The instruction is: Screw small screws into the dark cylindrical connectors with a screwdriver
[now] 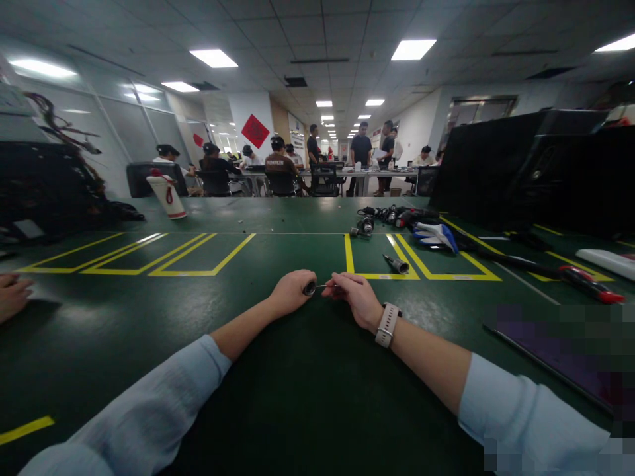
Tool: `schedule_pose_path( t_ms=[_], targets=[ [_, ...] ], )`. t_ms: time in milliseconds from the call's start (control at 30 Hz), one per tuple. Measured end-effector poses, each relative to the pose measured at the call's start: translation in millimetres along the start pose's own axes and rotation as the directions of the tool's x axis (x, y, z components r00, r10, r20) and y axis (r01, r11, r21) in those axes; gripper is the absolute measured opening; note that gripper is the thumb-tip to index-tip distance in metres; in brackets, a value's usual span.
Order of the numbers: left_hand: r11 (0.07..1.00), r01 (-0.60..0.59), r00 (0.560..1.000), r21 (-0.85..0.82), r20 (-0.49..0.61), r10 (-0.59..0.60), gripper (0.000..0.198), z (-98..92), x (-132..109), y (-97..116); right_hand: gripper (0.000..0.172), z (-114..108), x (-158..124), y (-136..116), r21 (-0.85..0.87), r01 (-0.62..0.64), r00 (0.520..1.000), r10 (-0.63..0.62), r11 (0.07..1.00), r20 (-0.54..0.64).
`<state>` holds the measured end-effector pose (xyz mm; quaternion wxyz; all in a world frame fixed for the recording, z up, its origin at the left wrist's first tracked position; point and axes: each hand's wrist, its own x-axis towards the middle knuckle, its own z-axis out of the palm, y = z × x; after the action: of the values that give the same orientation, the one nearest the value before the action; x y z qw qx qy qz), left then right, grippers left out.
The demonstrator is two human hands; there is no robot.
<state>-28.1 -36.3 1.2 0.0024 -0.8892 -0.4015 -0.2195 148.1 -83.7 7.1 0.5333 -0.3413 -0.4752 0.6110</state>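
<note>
My left hand [292, 291] gripped a cylinder [309, 288] just short of the bench's [297, 396] yellow lines [350, 261], while my right hand [354, 297] pinched a pin [323, 286], its tip only at the cylinder's mouth.

Rectangular ceiling panels [413, 49] throw bright, even white light from above, and the far room looks washed pale. The dark green surface [278, 410] reads dim near the camera and carries a soft sheen farther off. Shadows are faint and diffuse, darkest beneath the forearms. The left hand [292, 291], right hand [354, 297] and small dark part [309, 288] between them are sharp; the far people are soft. Wide-angle distortion bows lines at the edges, and pixelated blocks [560, 357] mask the near right corner.
</note>
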Motion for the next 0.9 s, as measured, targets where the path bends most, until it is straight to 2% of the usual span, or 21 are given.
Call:
schedule_pose_path(
  t_ms=[133,300,467,600,733,900],
  targets=[
    [0.998,0.0,1.0,-0.058,-0.029,-0.001,0.008,0.3,1,-3,0.025,-2,1,1,0.047,-0.02,1.0,0.019,0.999,0.016],
    [0.996,0.022,0.998,-0.089,-0.059,-0.027,0.007,1.1,2,-4,0.026,-5,4,8,0.058,0.015,1.0,-0.016,0.998,0.016],
    [0.998,0.039,0.998,-0.057,-0.047,-0.042,0.007,0.8,0,-2,0.026,-3,3,10,-0.052,0.101,0.995,-0.101,0.994,0.013],
    [0.999,0.022,0.999,-0.041,-0.036,-0.023,0.007,0.2,-1,1,0.025,-1,3,8,-0.118,0.09,0.996,-0.087,0.989,0.023],
    [0.997,-0.011,0.999,-0.073,-0.047,0.008,0.007,0.9,0,-1,0.025,-4,5,7,-0.04,0.034,0.999,-0.034,0.999,0.004],
    [0.992,-0.023,0.995,-0.126,-0.095,0.011,0.006,3.2,0,-6,0.025,-7,6,8,0.051,0.008,0.999,-0.01,0.999,0.048]
  ],
)
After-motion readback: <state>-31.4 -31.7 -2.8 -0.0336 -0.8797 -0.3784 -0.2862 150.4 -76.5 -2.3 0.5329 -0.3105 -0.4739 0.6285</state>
